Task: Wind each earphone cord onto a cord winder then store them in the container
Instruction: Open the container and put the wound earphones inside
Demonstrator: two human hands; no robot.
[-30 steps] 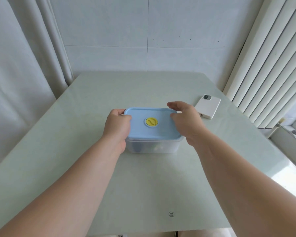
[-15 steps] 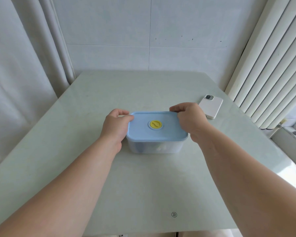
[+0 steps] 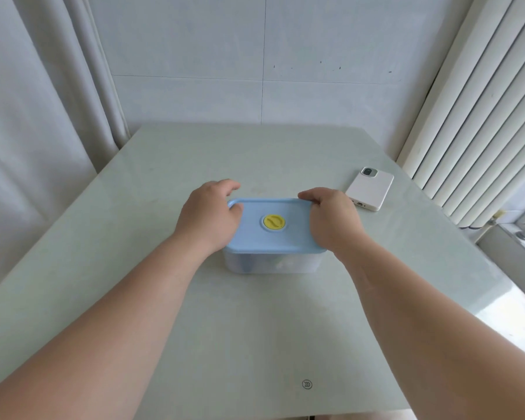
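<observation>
A clear plastic container (image 3: 273,263) stands at the middle of the table, covered by a light blue lid (image 3: 273,237) with a round yellow valve (image 3: 273,222) in its centre. My left hand (image 3: 208,215) grips the lid's left edge, thumb on top and fingers curled over the far corner. My right hand (image 3: 331,219) grips the lid's right edge the same way. What lies inside the container is blurred through its wall; no earphone cord or winder can be made out.
A white phone (image 3: 370,189) lies face down at the right of the pale green table (image 3: 164,298), close to my right hand. Curtains hang on the left, vertical blinds on the right, a tiled wall behind.
Both hands have stayed on the lid's ends. The lid and container sit slightly nearer to me and more level than a second ago.
</observation>
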